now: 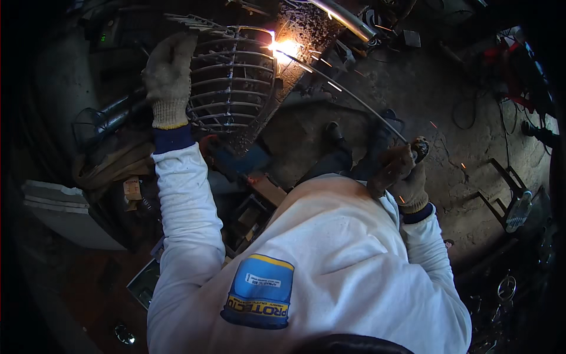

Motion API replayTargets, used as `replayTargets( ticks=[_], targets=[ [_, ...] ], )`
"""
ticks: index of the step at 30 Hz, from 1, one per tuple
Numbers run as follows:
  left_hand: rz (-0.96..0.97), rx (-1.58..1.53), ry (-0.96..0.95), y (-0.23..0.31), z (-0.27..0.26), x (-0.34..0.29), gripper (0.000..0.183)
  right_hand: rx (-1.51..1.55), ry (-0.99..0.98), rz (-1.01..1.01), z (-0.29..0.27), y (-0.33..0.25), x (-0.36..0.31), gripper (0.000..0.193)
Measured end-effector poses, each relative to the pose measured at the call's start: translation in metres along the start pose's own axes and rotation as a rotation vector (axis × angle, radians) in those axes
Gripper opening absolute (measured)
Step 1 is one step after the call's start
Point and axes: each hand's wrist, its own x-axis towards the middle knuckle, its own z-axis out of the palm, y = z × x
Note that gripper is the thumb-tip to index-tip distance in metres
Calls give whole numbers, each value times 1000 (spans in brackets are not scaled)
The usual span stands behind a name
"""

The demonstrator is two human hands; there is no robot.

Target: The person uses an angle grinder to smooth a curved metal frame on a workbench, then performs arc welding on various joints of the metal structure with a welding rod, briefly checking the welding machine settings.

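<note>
Evidently, I am in the middle of a welding step: the tip of the long rod meets the upper right edge of the curved metal grille, and there a white glow burns and throws sparks. The grille is in front of me, somewhat to the left, with the rough dark surface along its right side. My right hand, gloved, has its fingers closed around the dark holder at the near end of the rod. My left hand, gloved too, is at the left side of the grille; its fingers are bent, but whether they grip a bar I cannot tell. In my judgement, the next move calls for a calm right wrist, guiding the tip along the joint.
</note>
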Motion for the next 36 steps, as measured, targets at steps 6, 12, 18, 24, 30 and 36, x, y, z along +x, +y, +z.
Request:
replayTargets(
  ticks=[6,12,18,24,30,36],
  targets=[
    [-127,-4,-83,4,-2,1,45,-806,31,-343,22,-7,-4,22],
    [-93,-1,-60,1,-3,1,47,-1058,125,-317,18,-9,-5,39],
    [-106,-6,-40,1,-1,1,44,-797,261,-146,-17,6,-11,36],
    [-155,-14,-55,9,-2,1,44,-992,248,-171,-13,5,-10,35],
    [-130,23,-34,8,-2,0,44,-923,240,-120,-12,5,-9,33],
    [78,74,-13,-6,-2,4,46,-1032,109,-376,-18,14,-8,30]
  ],
)
